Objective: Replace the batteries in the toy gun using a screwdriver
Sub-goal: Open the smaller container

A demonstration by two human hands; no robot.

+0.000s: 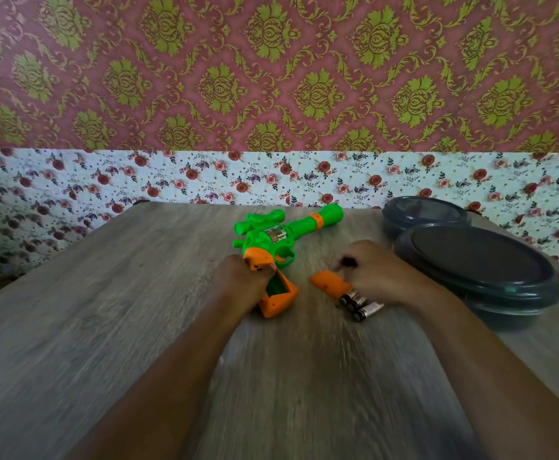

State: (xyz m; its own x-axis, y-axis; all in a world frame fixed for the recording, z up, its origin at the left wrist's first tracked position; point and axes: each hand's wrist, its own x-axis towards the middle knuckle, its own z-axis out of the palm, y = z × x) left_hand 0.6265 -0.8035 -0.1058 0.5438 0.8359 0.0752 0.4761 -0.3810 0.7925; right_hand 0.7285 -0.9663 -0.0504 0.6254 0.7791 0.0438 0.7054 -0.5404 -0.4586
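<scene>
The gun (281,237) lies mid-bench, grip open, cover (329,283) off at its 3 o'clock. Left hand (241,283) grips the handle; right hand (376,273) curls over batteries (361,305), grasp unclear. Refitting and screwing remain, I think.

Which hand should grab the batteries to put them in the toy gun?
The right hand, probably. It is right over the batteries and the loose orange cover. The left hand is busy holding the toy gun by its opened grip, which keeps it steady.
</scene>
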